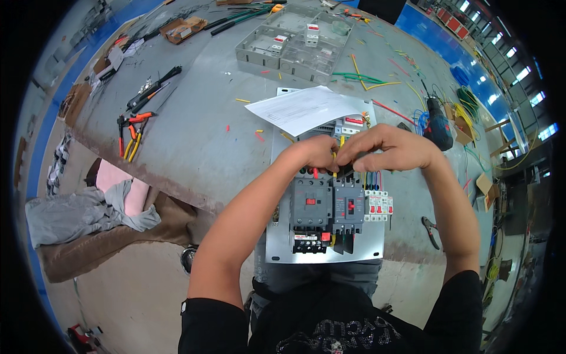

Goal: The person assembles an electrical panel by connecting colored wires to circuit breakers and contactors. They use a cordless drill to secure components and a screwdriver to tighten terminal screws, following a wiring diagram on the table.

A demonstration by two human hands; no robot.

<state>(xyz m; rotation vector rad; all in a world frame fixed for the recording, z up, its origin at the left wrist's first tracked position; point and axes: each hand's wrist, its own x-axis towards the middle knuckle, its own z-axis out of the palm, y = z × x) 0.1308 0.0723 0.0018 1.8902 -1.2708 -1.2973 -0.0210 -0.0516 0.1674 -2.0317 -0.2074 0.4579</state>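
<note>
Both hands meet above a metal mounting plate (283, 251) at the table's front edge. My left hand (320, 152) is closed, its fingertips pinching a short yellow wire (335, 167). Beside it, my right hand (392, 147) arches over the wiring with fingers and thumb drawn together; what lies between them is hidden. Just below the hands are a grey contactor (309, 200) and a dark moulded-case circuit breaker (348, 206) with a red switch. Small white breakers (378, 205) sit to their right. A thermal overload relay (311, 242) is below the contactor. A printed paper sheet (306, 111) partly covers the plate's far end.
A grey plastic enclosure (244, 53) stands at the back. Pliers and cutters (134, 133) lie at left, a cordless drill (439, 127) and more pliers (430, 232) at right. Wire scraps (368, 78) are scattered about. Clothing (88, 212) hangs over a seat at left.
</note>
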